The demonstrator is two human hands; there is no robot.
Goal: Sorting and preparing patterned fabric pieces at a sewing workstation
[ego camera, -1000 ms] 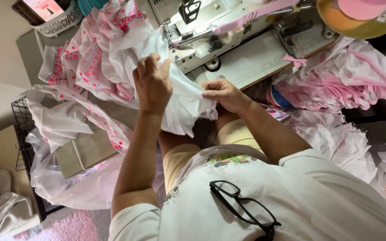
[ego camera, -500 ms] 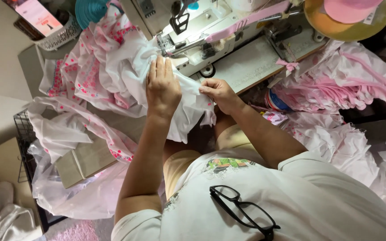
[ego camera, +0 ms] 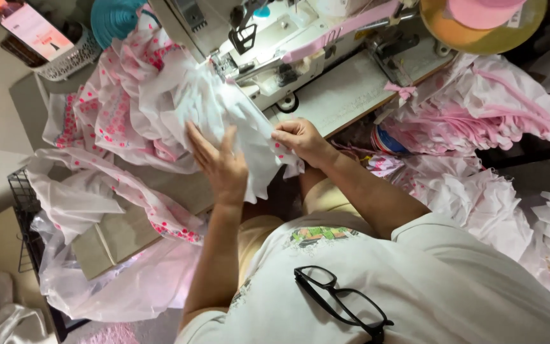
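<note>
Hands (ego camera: 221, 165) (ego camera: 300, 140) on white fabric (ego camera: 224, 108) | sewing machine (ego camera: 275, 51) behind | pink garments (ego camera: 485, 108) right

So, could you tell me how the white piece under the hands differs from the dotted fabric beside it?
The white piece is plain, while the dotted fabric carries pink spots. The white piece lies under the left hand and is pinched by the right hand; the dotted fabric lies untouched. Both are crumpled and lie by the sewing machine.

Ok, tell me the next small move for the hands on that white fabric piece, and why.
Probably slide the white fabric piece forward under the sewing machine's presser foot. The left hand lies flat on it, the right hand pinches its edge, and its front edge sits just short of the foot.
</note>
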